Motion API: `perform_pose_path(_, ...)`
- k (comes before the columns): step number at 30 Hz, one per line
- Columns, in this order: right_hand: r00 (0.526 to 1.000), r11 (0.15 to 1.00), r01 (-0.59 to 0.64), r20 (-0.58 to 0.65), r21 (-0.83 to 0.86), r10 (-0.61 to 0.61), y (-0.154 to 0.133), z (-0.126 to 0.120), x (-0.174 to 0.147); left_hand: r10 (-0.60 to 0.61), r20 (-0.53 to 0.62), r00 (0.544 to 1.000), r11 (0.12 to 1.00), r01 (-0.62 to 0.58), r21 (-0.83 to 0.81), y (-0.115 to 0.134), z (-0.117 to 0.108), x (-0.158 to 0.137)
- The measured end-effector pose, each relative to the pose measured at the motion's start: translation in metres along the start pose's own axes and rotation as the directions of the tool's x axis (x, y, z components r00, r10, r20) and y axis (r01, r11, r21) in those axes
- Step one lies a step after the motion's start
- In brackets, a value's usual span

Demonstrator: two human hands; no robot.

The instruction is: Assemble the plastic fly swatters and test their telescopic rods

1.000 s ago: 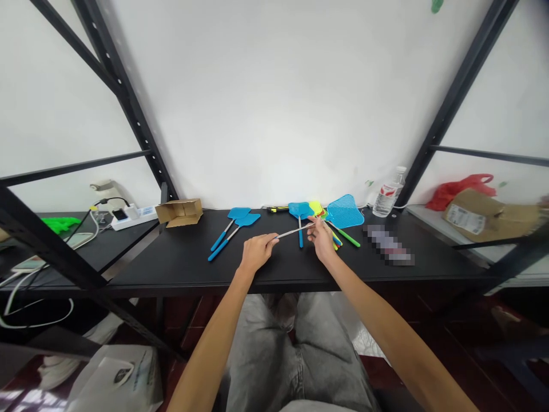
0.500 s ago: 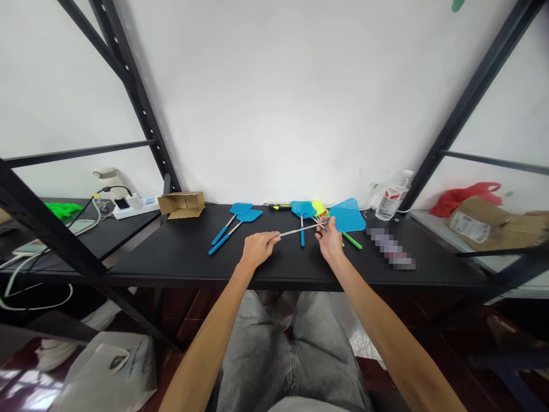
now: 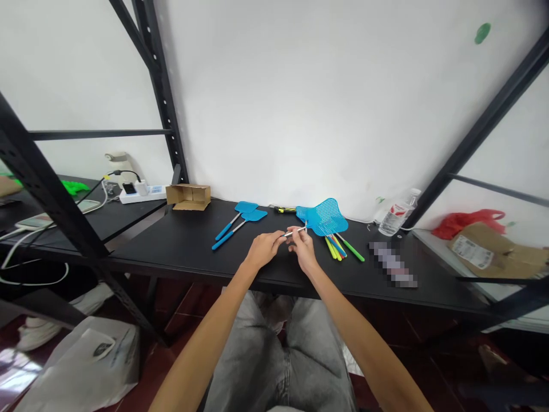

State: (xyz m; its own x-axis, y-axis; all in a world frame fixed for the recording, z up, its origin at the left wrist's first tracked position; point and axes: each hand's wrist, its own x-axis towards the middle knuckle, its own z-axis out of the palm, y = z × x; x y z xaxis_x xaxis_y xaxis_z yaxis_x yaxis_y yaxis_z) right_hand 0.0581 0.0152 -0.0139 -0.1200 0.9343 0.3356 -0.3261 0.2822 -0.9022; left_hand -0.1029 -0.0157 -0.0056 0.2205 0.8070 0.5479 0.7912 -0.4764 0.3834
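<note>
A blue fly swatter (image 3: 328,217) with a thin metal rod is held over the table, its mesh head pointing right. My left hand (image 3: 265,249) is closed around its handle end, which the fingers hide. My right hand (image 3: 302,247) pinches the rod just short of the head. Behind the held head, another blue swatter head (image 3: 301,213) is partly covered. Right of my right hand lie several yellow and blue handles (image 3: 334,248) and one green handle (image 3: 350,247). Two blue fly swatters (image 3: 240,224) lie to the left, heads toward the wall.
An open cardboard box (image 3: 189,197) stands at the table's back left. A black and yellow tool (image 3: 285,210) lies by the wall. On the right are a plastic bottle (image 3: 398,213) and a pixelated item (image 3: 393,264). Black shelf posts (image 3: 167,109) rise at both sides.
My right hand has moved left along with the swatter head, close to my left hand. Much less rod shows between the hands. The view has shifted slightly.
</note>
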Motion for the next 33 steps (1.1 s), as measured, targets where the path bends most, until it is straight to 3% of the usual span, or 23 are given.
perform_pose_path(3, 0.996, 0.995, 0.024, 0.085, -0.100, -0.015, 0.004, 0.003, -0.003, 0.012, -0.036, 0.999, 0.998, -0.015, -0.062, 0.001, 0.000, 0.001)
perform_pose_path(7, 0.995, 0.983, 0.048, 0.098, -0.177, -0.031, 0.007, 0.003, -0.004, 0.042, -0.060, 0.997, 0.990, -0.050, -0.136, 0.003, -0.002, -0.001)
perform_pose_path(11, 0.998, 0.976, 0.065, -0.001, -0.210, -0.067, -0.009, -0.013, 0.005, -0.006, -0.050, 0.999, 0.996, 0.002, -0.086, 0.005, -0.004, -0.002)
perform_pose_path(13, 0.992, 0.945, 0.053, -0.095, -0.323, -0.088, -0.025, -0.028, 0.014, -0.033, -0.042, 0.999, 0.998, 0.031, -0.046, 0.005, -0.004, -0.002)
perform_pose_path(15, 0.978, 0.810, 0.047, -0.139, -0.585, -0.157, -0.044, -0.046, 0.025, -0.044, -0.030, 0.999, 0.999, 0.044, -0.011, 0.005, -0.003, -0.002)
perform_pose_path(18, 0.965, 0.417, -0.030, -0.136, -0.908, -0.226, -0.064, -0.070, 0.042, -0.047, -0.010, 0.999, 0.999, 0.047, 0.025, 0.004, -0.002, -0.002)
perform_pose_path(20, 0.973, 0.217, -0.108, -0.148, -0.970, -0.178, -0.068, -0.079, 0.050, -0.049, -0.005, 0.999, 0.998, 0.049, 0.040, 0.004, -0.001, -0.002)
perform_pose_path(22, 0.978, 0.093, -0.168, -0.178, -0.981, -0.112, -0.064, -0.083, 0.053, -0.051, -0.004, 0.999, 0.997, 0.051, 0.052, 0.004, -0.001, -0.002)
perform_pose_path(25, 0.978, -0.001, -0.208, -0.208, -0.978, -0.032, -0.053, -0.080, 0.051, -0.055, 0.001, 0.998, 0.996, 0.055, 0.067, 0.004, -0.002, -0.003)
perform_pose_path(29, 0.981, -0.054, -0.192, -0.192, -0.980, -0.006, -0.045, -0.076, 0.044, -0.062, -0.002, 0.998, 0.995, 0.062, 0.076, 0.005, -0.002, -0.003)
perform_pose_path(31, 0.982, -0.059, -0.188, -0.188, -0.980, -0.007, -0.048, -0.072, 0.044, -0.063, -0.009, 0.998, 0.995, 0.063, 0.077, 0.005, -0.001, -0.003)
perform_pose_path(33, 0.984, -0.009, -0.175, -0.175, -0.984, -0.029, -0.060, -0.063, 0.043, -0.072, -0.014, 0.997, 0.994, 0.073, 0.083, 0.004, -0.001, -0.002)
